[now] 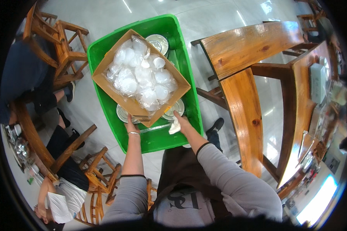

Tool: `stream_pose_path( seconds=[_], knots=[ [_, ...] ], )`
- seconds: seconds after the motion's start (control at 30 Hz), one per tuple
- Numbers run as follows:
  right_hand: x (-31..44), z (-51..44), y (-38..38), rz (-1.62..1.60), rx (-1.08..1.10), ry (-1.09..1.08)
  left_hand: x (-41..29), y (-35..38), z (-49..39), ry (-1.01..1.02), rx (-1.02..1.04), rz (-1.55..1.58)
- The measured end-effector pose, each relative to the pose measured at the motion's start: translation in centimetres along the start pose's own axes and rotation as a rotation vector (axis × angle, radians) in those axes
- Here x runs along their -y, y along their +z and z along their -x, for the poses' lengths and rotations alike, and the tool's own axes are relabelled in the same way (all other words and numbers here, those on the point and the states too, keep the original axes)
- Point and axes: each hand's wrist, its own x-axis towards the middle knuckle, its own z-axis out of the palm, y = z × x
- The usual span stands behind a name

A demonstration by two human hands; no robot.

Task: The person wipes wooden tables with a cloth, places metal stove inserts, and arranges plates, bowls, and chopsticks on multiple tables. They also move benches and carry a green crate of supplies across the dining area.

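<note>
An open cardboard box (115, 91) sits diagonally over a green plastic tub (192, 106), filled with white rounded items (129, 86) in clear plastic wrap. Both hands are at the box's near sides. My left hand (131, 127) holds its lower left side, fingers hidden beneath. My right hand (182, 124) is at the lower right side with a crumpled white tissue or cloth (175, 126) by the palm; its fingertips are partly hidden. Stacked plates and bowls (161, 41) show in the tub beyond the box, and more dishes (177, 108) lie under its near edges.
Wooden benches (243, 115) and a table (302, 95) with items on it stand at the right. At the left are wooden chairs (70, 55), a table (36, 135) with dishes, and seated people (68, 199). Grey tiled floor (104, 11) surrounds the tub.
</note>
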Motion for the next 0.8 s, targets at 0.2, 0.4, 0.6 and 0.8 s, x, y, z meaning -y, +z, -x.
stream_pose_path(
  seconds=[0.2, 0.4, 0.6, 0.8],
  knots=[
    [-0.3, 0.1, 0.1, 0.181, 0.139, -0.027, -4.1, -1.6, 9.3, 0.104, -0.214, -0.261],
    [-1.1, 0.9, -0.3, 0.217, -0.099, -0.039, -7.9, -10.2, 18.8, -0.324, 0.138, -0.034],
    [-0.4, 13.0, -1.9, 0.355, -0.205, -0.169, -9.2, -17.2, 15.8, -0.771, 0.201, -0.194],
    [6.9, 28.9, -10.2, 0.481, 0.213, -0.281, -14.4, -5.0, 23.7, -0.255, 0.535, -0.508]
  ],
)
